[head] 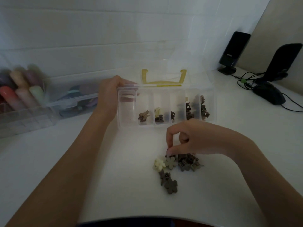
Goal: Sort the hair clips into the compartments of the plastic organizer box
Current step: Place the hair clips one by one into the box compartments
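Left hand (pixel 109 94) grips organizer box (pixel 167 124) edge; right hand (pixel 195 140) pinches a clip (pixel 168 155) from the pile.

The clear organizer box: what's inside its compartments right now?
The organizer box holds brown and cream hair clips in most compartments; the leftmost has none visible. Its far end is hidden by the left hand.

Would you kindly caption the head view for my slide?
Left hand steadies the organizer box; right hand pinches a hair clip from the pile.
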